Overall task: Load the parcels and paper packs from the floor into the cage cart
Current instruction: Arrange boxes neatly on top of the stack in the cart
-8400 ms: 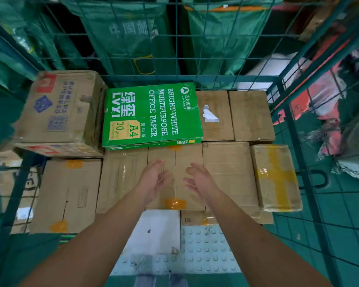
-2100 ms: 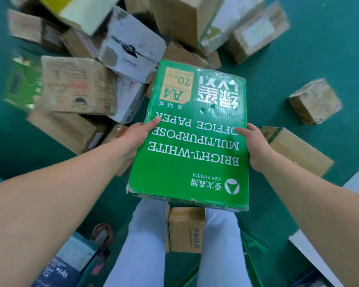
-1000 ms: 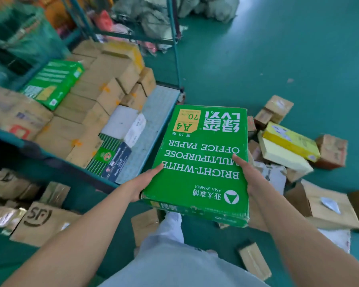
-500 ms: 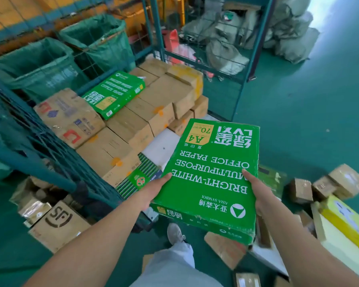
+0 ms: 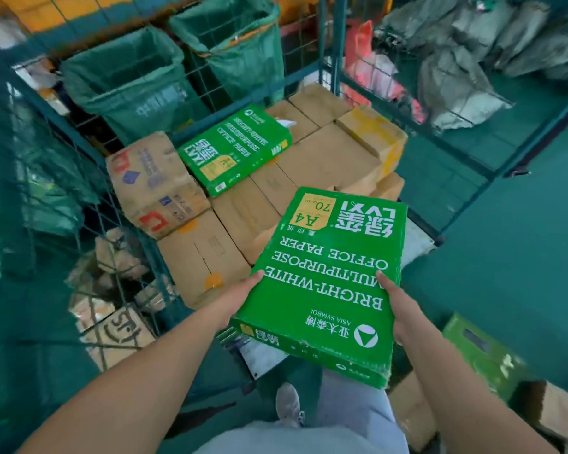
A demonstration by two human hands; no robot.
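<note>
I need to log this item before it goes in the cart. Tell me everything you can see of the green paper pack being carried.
The green paper pack is a flat rectangular ream in glossy green wrap, printed in white "BRIGHT-WHITE MULTIPURPOSE OFFICE PAPER", with a yellow "A4" panel. It is held roughly level, print facing away, above the open front of the cage cart. The left hand grips its left edge and the right hand its right edge. The near corner looks slightly scuffed.

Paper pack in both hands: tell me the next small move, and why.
Probably carry the paper pack forward over the cart's brown boxes and lower it flat beside the other pack. The left hand and right hand grip its sides, it hangs at the cart's open front, and the box tops there look level and bare.
</note>
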